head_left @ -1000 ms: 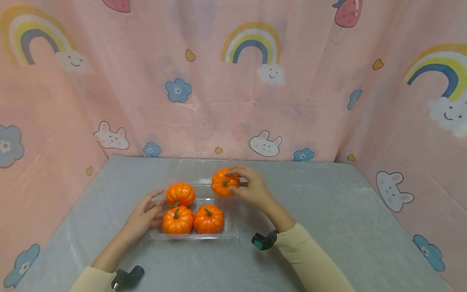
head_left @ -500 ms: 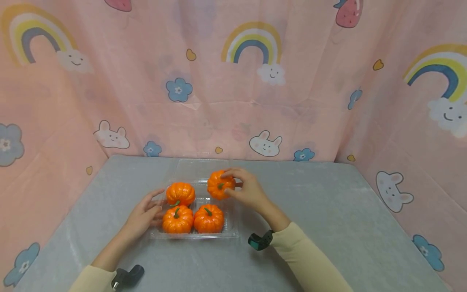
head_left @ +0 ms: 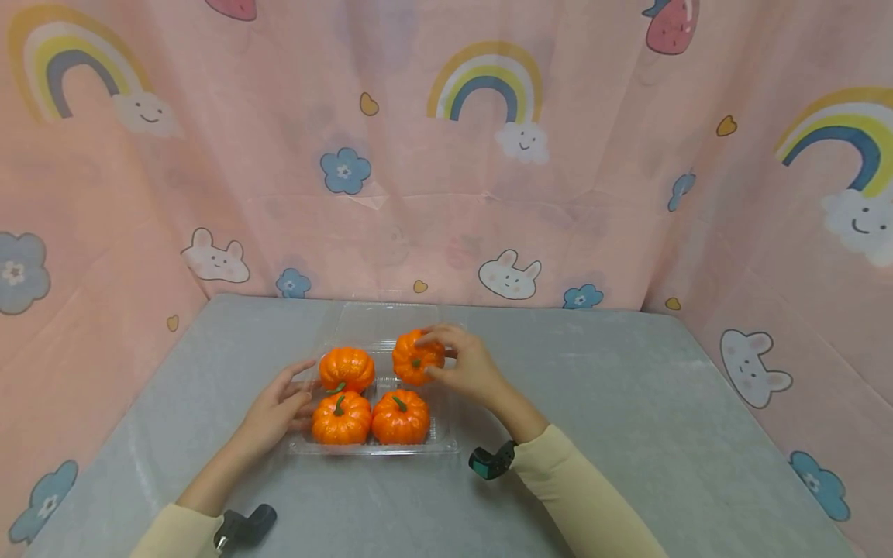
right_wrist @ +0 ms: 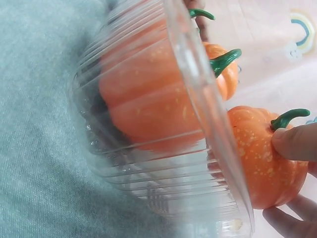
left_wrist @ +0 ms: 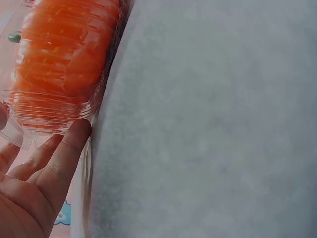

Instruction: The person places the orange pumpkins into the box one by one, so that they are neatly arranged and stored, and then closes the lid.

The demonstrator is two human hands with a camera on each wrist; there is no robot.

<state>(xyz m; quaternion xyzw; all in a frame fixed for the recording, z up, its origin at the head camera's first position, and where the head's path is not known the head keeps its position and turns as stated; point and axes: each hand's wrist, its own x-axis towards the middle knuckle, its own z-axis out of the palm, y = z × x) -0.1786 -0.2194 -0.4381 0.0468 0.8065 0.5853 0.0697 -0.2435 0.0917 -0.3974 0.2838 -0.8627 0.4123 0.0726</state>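
My right hand grips an orange toy pumpkin, thumb beside its green stem and fingers round its far side. It is held over the back right of a clear plastic clamshell box. In the right wrist view, this pumpkin overlaps the box rim. Three pumpkins sit inside the box: one at back left, one at front left and one at front right. My left hand rests its fairly straight fingers against the box's left wall.
The box's clear lid lies folded back behind it. A grey cloth covers the table. Pink patterned curtains hang behind and at both sides. Each wrist wears a dark camera band.
My right hand has brought the held pumpkin a little left and nearer to me, over the back right of the box. My left hand stays at the box's side.
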